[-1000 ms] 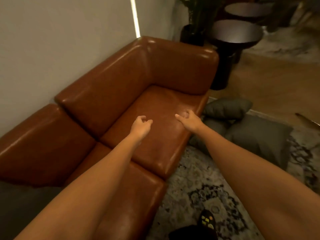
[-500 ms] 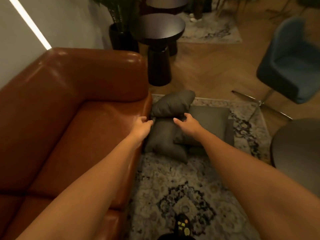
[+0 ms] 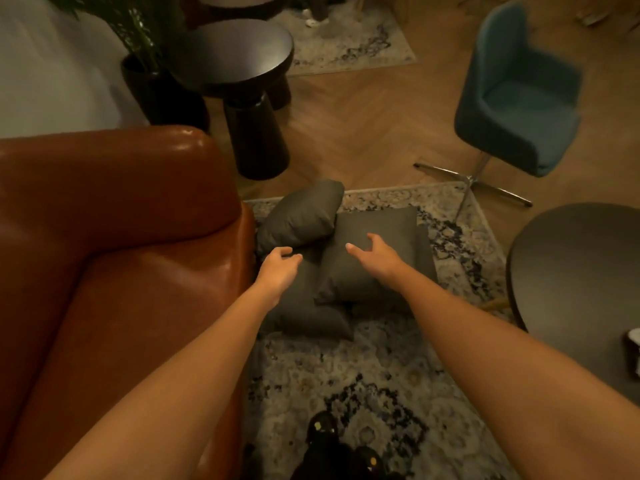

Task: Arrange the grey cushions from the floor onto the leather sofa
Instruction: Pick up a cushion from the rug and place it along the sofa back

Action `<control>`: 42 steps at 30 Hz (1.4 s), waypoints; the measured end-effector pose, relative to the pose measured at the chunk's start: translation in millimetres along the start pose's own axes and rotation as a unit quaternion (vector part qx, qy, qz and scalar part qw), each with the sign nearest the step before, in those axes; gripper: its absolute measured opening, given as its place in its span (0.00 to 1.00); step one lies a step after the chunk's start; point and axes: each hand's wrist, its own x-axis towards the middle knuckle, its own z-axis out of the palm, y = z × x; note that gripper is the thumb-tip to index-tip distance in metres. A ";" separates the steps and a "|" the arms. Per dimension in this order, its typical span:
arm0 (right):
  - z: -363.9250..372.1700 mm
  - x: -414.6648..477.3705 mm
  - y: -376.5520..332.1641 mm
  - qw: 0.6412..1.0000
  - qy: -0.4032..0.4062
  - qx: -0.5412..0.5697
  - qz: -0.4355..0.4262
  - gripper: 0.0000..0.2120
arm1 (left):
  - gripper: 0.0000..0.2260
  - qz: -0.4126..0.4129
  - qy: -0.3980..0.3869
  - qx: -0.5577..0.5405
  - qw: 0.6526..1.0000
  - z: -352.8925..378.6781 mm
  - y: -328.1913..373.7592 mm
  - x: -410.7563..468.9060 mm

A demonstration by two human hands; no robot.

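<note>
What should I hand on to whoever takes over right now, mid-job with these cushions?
The left hand is open and holds nothing, over the near cushion by the sofa's edge.
The right hand is open with fingers spread, over the middle cushion; I cannot tell if it touches.
The grey cushions lie piled on the rug beside the leather sofa, with the far cushion resting partly on the others.
Done: nothing; no cushion in view is on the sofa.
Left: lift each cushion and arrange it on the sofa seat.
</note>
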 end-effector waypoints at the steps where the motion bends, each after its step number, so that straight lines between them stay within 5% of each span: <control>1: -4.2 5.4 0.8 1.000 0.003 0.001 0.008 0.36 | 0.19 0.000 -0.003 0.005 1.000 1.9 4.5 5.7; 17: -74.9 68.4 47.8 0.997 0.033 0.032 0.068 0.36 | 0.16 -0.005 -0.070 0.067 0.995 81.3 45.2 67.1; 25: -116.3 130.3 78.7 0.998 0.000 0.025 0.063 0.36 | 0.15 -0.002 -0.002 0.047 0.999 140.1 68.1 118.5; 42: -72.2 273.0 188.8 0.988 0.008 0.028 0.154 0.35 | 0.16 -0.077 -0.005 0.106 0.991 217.3 -14.3 258.4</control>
